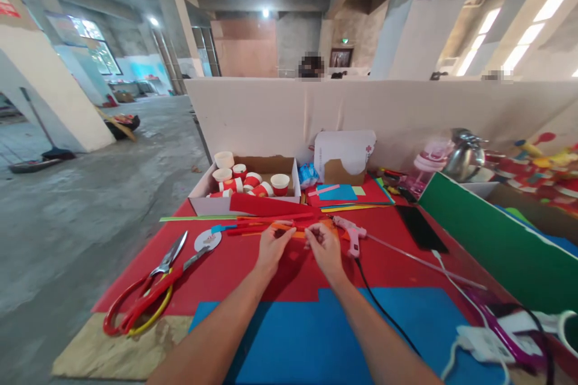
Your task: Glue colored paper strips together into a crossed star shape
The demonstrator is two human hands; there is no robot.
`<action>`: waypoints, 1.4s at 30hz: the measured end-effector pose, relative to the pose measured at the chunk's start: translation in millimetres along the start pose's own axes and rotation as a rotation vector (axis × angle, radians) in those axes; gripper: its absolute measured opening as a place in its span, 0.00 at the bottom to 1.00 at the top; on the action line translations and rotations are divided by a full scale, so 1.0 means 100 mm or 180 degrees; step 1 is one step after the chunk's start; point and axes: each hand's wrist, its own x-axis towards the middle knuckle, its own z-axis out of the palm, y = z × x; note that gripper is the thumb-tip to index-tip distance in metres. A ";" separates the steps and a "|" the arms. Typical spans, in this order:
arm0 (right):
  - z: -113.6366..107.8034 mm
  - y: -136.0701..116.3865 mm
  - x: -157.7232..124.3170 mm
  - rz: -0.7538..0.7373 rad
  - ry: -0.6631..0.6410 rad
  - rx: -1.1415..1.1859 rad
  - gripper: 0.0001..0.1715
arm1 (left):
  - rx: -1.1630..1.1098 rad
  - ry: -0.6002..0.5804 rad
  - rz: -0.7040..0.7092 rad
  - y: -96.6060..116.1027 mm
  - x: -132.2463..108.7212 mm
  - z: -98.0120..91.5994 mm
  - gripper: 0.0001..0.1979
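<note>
Just in front of me, my left hand [273,245] and my right hand [325,246] are close together, thumbs and fingertips pinched. A small red strip [300,228] is held between them; its exact shape is partly hidden by the fingers. Behind the hands lie more red and orange strips, with a blue strip [221,228] at their left end. A pink glue gun [354,234] rests right beside my right hand, a clear glue stick [406,248] running out of its back. To the left are large red-handled scissors [158,280] and a round white disc [208,240].
A white box [244,207] of red-and-white paper cups stands at the back left. Blue sheets [289,337] cover the near table. On the right are a black phone [419,228], a green box side [492,240], a power strip [492,340] and cables. A white partition [253,114] rises behind.
</note>
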 end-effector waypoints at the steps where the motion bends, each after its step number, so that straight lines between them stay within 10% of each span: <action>1: 0.01 -0.01 -0.01 -0.0002 -0.0122 0.0019 0.13 | -0.0044 -0.0017 0.0002 0.00 -0.01 0.01 0.14; 20: -0.07 0.11 0.09 0.0166 0.0232 0.0442 0.20 | -0.0618 -0.0497 -0.0542 0.09 -0.05 0.03 0.16; 26: -0.07 0.13 0.10 0.0983 -0.0397 0.1441 0.25 | -0.0568 -0.0528 -0.0525 0.10 -0.06 0.04 0.15; 42: 0.00 0.05 0.04 0.0809 -0.0690 0.0892 0.26 | 0.0226 -0.0739 -0.0441 0.00 -0.06 0.02 0.15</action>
